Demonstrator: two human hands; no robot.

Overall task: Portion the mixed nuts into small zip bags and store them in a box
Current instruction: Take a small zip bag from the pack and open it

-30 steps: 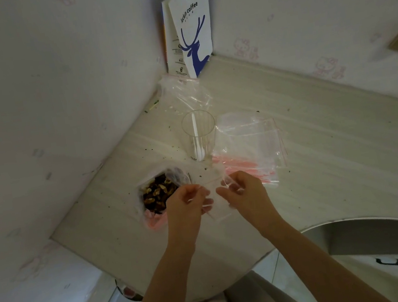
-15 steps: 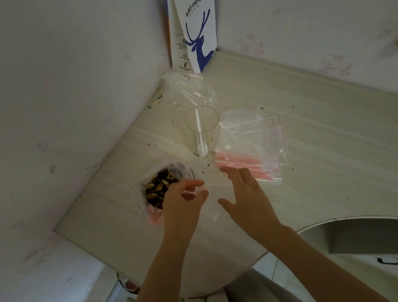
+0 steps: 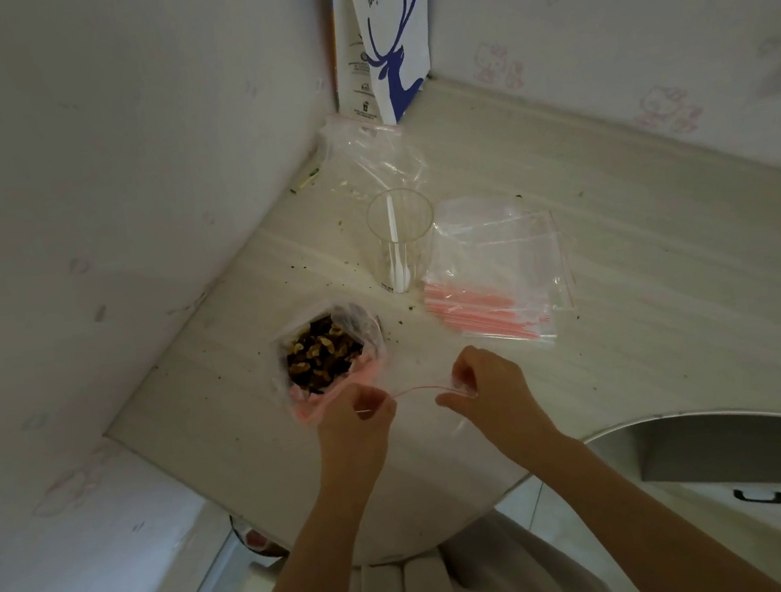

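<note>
An open plastic bag of mixed nuts (image 3: 322, 351) stands on the pale table (image 3: 624, 263). Just in front of it, my left hand (image 3: 357, 413) and my right hand (image 3: 483, 383) each pinch one end of a small clear zip bag (image 3: 420, 399), whose red strip runs taut between them. The bag hangs empty above the table's near edge. A stack of small zip bags (image 3: 497, 281) with red strips lies to the right of the nuts. A clear cup (image 3: 400, 239) holding a white spoon (image 3: 395, 250) stands behind the nuts.
A crumpled clear bag (image 3: 374, 157) lies near the corner. A white paper coffee bag (image 3: 391, 29) with a blue deer leans against the wall. Crumbs dot the table. A grey curved surface (image 3: 749, 436) sits at the lower right.
My hands lifted the small zip bag off the table and pulled apart. Each now holds one end of its red strip. My right hand closed from spread fingers to a pinch.
</note>
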